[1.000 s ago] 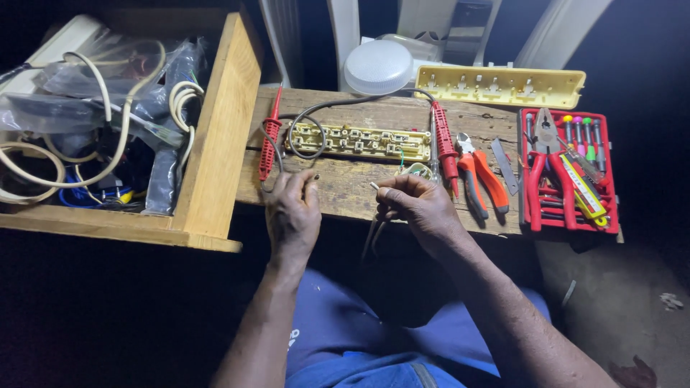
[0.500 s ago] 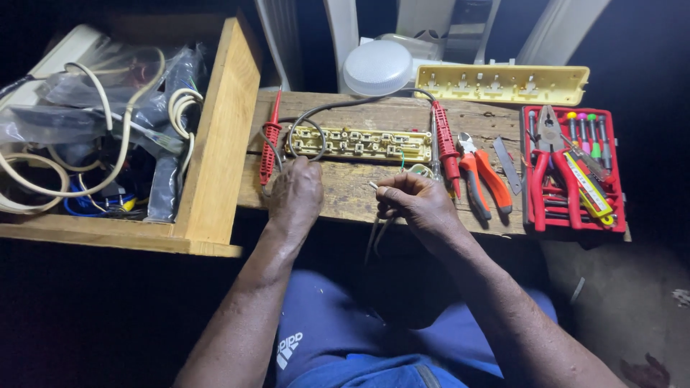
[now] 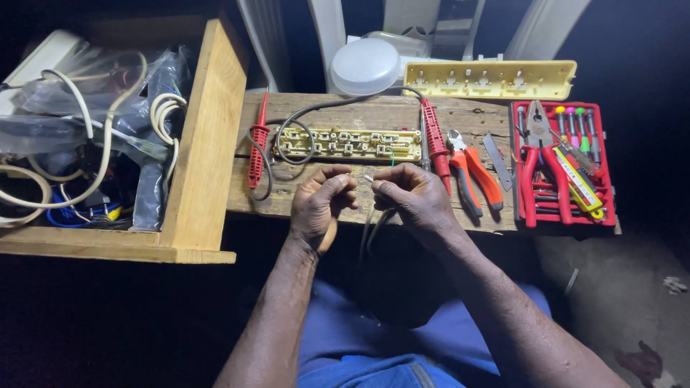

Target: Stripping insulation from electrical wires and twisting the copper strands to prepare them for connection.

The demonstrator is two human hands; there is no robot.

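My left hand and my right hand meet at the front edge of a wooden board. Between their fingertips both pinch the end of a thin pale cable that hangs down off the board. Just behind the hands lies an opened power strip base with rows of brass contacts. Two red probes lie beside it, one on the left and one on the right, joined by a dark lead.
A wooden crate at the left holds coiled cables and plastic bags. Orange-handled cutters and a red tool tray with pliers and screwdrivers lie at the right. A yellow strip cover and a white dome lamp sit behind.
My left hand has come off the board near the left red probe and moved right to meet my right hand on the cable end.
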